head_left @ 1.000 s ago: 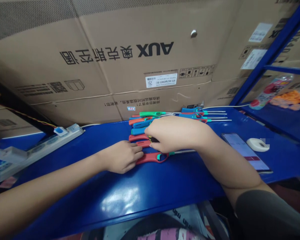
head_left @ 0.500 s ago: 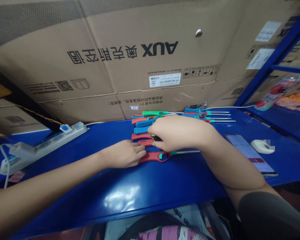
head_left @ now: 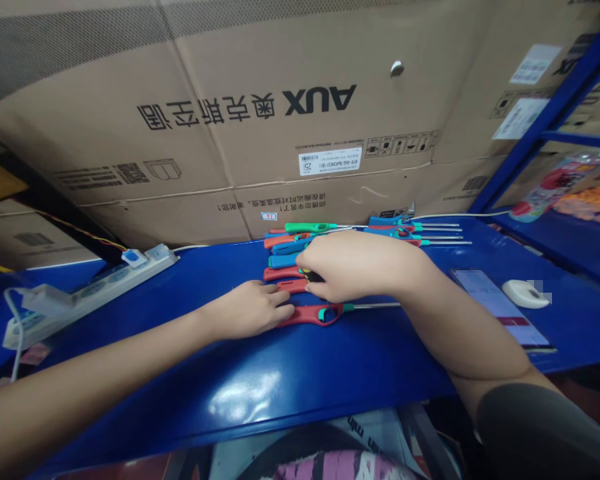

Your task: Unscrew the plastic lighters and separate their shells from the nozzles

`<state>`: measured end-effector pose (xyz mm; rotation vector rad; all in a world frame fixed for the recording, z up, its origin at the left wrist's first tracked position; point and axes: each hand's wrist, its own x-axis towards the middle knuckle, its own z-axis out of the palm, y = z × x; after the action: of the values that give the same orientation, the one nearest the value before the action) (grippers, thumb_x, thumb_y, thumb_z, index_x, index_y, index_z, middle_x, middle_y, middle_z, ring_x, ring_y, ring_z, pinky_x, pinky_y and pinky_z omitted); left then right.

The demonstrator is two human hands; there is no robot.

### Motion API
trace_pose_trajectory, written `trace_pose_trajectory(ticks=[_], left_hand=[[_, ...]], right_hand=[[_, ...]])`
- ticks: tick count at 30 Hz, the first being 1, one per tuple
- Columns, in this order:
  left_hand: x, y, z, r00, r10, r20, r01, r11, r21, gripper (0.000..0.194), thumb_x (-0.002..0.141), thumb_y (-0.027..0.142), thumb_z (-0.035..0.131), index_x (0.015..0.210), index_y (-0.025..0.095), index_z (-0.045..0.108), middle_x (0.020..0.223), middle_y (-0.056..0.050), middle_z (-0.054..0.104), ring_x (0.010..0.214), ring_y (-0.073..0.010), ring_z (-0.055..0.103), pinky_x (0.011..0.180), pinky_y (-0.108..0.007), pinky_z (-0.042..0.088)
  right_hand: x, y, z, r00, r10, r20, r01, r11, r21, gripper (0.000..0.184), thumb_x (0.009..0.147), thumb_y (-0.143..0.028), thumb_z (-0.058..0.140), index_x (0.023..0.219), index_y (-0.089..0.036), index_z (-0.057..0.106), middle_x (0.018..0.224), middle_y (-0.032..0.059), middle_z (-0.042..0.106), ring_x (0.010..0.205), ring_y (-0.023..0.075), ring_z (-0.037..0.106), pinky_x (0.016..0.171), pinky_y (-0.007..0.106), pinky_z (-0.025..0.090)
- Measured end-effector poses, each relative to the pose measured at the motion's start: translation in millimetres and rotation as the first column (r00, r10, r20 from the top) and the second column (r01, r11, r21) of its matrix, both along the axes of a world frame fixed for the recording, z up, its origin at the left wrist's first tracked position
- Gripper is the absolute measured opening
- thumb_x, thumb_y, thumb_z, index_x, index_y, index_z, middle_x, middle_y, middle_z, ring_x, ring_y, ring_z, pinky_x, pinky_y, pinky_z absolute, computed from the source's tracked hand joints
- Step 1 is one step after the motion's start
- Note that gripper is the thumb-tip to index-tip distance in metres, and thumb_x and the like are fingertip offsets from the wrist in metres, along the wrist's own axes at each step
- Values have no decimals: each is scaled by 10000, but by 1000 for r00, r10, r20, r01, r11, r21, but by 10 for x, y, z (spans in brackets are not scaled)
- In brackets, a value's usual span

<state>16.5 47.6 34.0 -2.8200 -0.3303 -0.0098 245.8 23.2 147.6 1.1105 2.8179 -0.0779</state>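
Our right hand (head_left: pixel 353 267) is closed over a dark lighter (head_left: pixel 311 275) — just left of it, our half-open left hand (head_left: pixel 245 309) touches a red lighter (head_left: pixel 307 315) on the blue worktop (head_left: pixel 240 393).

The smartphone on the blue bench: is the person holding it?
No, the smartphone lies on the blue bench, to the right of the right hand, touching neither hand.

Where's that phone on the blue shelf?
In the head view, the smartphone lies on the right of the blue shelf, beside the person's right forearm, next to a white oval object.
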Motion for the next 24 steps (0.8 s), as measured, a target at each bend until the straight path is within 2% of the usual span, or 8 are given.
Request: trace_pose_trajectory(ticks=[5,10,17,20,24], left_hand=[[-19,-26,22,998,-44,-49,42,998,-43,122,977,285,519,922,200,586,907,-66,646,698,-204,600,619,-332,464],[-24,-24,41,995,-4,-99,-2,998,-59,68,927,251,558,916,188,582,949,-86,662,734,-222,607,652,-353,490],[-23,-25,-32,999,24,-27,-25,999,-33,243,1017,273,465,849,174,609,898,-71,661,702,-190,616,620,-322,480],[-55,-22,54,997,71,5,-71,996,-53,244,1028,271,443,901,167,624,880,-65,652,712,-187,617,633,-316,482],[-243,66,284,962,273,-7,-273,957,-94,238,1029,263,404,938,183,608,906,-53,622,755,-171,621,678,-282,478]], right_hand=[[12,3,-10,1000,-2,2,2,1000,5,256,822,-226,533,944,-163,750,812,79,737,541,147,483,508,292,250],[-3,-3,3,1000,-3,12,3,1000,5,224,807,-200,528,890,-172,734,767,56,715,518,139,434,496,291,242],[6,-6,-3,1000,-13,23,13,1000,3,206,846,-240,523,864,-180,719,752,55,705,528,149,464,505,295,252],[6,-3,-5,1000,-13,24,12,1000,6,206,854,-253,521,869,-185,715,769,58,708,539,149,475,522,292,262],[10,3,-5,999,-29,44,28,999,15,186,833,-252,517,795,-190,688,731,56,683,516,142,439,519,296,250]])
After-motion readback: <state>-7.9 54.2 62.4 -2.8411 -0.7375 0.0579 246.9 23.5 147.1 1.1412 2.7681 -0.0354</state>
